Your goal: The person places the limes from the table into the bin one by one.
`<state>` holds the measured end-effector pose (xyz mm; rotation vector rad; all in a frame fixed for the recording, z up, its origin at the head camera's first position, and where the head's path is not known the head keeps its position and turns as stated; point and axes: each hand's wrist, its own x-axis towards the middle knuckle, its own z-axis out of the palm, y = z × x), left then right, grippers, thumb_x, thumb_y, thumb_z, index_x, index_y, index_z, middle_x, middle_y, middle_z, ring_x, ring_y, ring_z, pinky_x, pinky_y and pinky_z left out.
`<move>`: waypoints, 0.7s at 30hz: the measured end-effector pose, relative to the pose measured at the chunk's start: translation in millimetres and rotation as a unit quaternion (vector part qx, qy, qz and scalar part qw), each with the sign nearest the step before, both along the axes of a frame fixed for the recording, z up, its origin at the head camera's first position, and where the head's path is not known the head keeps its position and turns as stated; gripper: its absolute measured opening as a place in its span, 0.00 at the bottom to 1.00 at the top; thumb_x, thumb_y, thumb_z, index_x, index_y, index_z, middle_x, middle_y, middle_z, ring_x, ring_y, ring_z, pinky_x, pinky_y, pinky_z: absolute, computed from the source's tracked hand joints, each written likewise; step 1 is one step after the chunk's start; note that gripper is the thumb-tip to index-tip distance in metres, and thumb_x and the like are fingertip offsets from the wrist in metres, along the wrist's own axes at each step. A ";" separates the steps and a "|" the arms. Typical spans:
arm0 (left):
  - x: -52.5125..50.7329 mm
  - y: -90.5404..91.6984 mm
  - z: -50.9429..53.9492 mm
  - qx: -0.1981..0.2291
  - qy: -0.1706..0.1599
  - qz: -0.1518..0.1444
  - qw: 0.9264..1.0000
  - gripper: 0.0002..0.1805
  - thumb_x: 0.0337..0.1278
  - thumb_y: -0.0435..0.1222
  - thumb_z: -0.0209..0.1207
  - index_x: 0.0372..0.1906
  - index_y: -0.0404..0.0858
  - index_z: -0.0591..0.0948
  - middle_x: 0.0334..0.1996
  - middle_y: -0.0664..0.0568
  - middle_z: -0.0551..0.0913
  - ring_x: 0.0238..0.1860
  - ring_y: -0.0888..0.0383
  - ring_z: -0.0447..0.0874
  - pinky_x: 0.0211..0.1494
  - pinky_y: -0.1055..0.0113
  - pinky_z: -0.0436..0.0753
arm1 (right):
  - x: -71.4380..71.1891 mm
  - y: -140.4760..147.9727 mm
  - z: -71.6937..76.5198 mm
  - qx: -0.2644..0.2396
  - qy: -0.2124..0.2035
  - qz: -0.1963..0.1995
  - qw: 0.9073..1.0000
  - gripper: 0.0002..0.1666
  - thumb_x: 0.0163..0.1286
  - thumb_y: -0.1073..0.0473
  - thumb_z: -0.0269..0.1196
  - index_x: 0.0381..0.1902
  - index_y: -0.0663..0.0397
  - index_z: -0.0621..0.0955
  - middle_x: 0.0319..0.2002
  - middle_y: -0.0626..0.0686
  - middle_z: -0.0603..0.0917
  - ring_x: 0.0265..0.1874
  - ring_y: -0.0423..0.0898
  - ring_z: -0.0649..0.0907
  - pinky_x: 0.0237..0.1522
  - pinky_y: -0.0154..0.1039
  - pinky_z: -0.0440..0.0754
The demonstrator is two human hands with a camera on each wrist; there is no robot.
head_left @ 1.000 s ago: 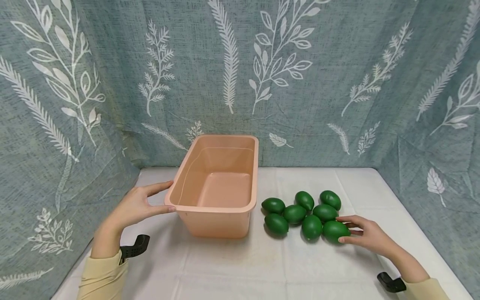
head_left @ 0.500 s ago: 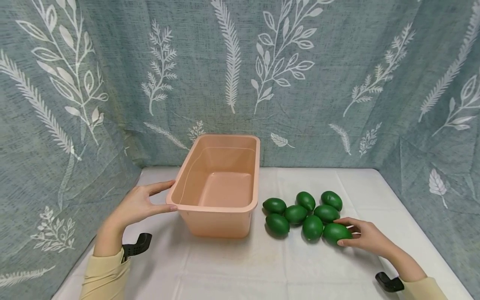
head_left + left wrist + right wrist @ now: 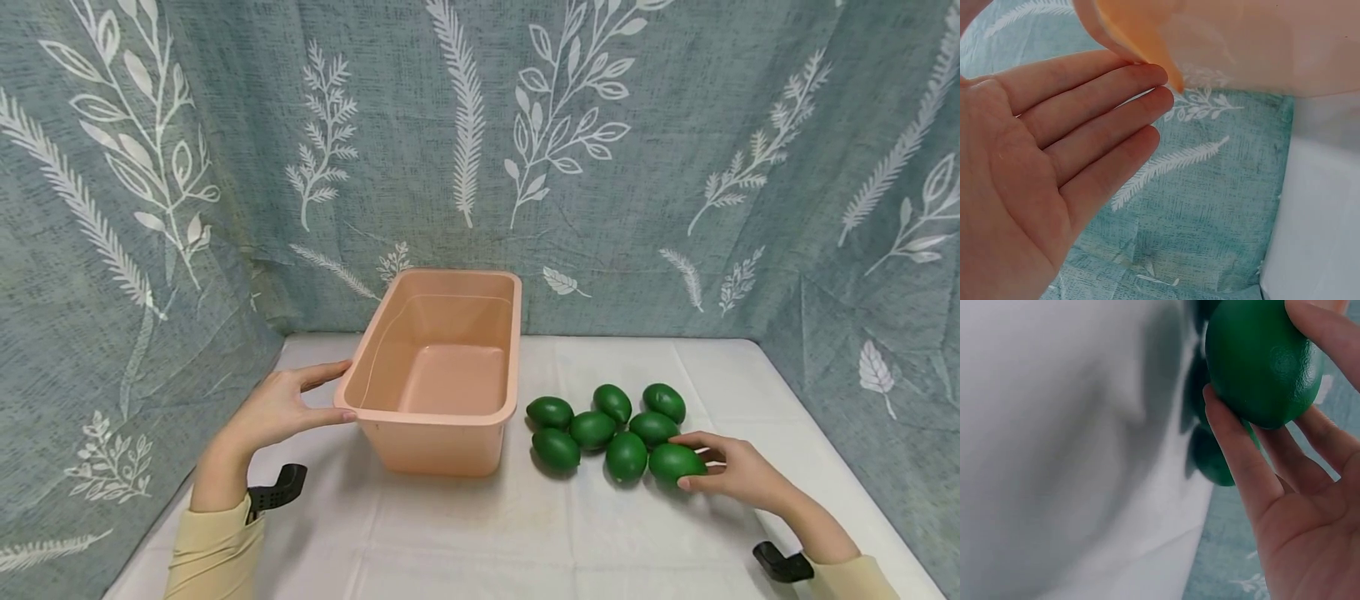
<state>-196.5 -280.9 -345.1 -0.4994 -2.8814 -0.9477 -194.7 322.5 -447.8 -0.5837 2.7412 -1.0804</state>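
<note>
a glossy green fruit is at the near right end of a cluster — the right hand has thumb and fingers clamped round it. seven similar fruits lie beside it on a white cloth. further left stands a peach bin; the left hand touches its left side — fingers straight, thumb spread apart. behind hangs a leaf-patterned blue-green curtain.

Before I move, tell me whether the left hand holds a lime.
No, the left hand shows a bare palm, with straight fingers at the bin.
</note>
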 end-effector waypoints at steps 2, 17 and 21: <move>-0.5 0.1 0.5 -0.001 -0.003 0.001 1.000 0.41 0.46 0.55 0.68 0.66 0.44 0.71 0.63 0.48 0.74 0.64 0.40 0.70 0.59 0.41 0.73 | -0.4 -0.7 4.3 -0.010 0.002 0.003 1.000 0.33 0.56 0.47 0.71 0.59 0.52 0.76 0.57 0.60 0.77 0.45 0.37 0.82 0.42 0.32 0.83; -1.5 0.3 -0.1 0.007 -0.010 0.002 1.000 0.41 0.46 0.56 0.68 0.66 0.45 0.72 0.63 0.49 0.74 0.64 0.40 0.70 0.59 0.42 0.73 | -18.0 -16.0 38.1 -0.054 0.028 0.025 0.998 0.34 0.57 0.50 0.71 0.61 0.51 0.75 0.57 0.57 0.77 0.47 0.35 0.81 0.46 0.34 0.83; -1.4 1.1 0.3 0.007 -0.009 0.003 1.000 0.41 0.45 0.56 0.68 0.66 0.45 0.72 0.63 0.48 0.74 0.64 0.40 0.70 0.59 0.42 0.73 | -24.3 -19.1 45.5 -0.059 0.034 0.032 0.997 0.33 0.57 0.50 0.71 0.60 0.50 0.75 0.57 0.56 0.77 0.47 0.36 0.81 0.46 0.34 0.83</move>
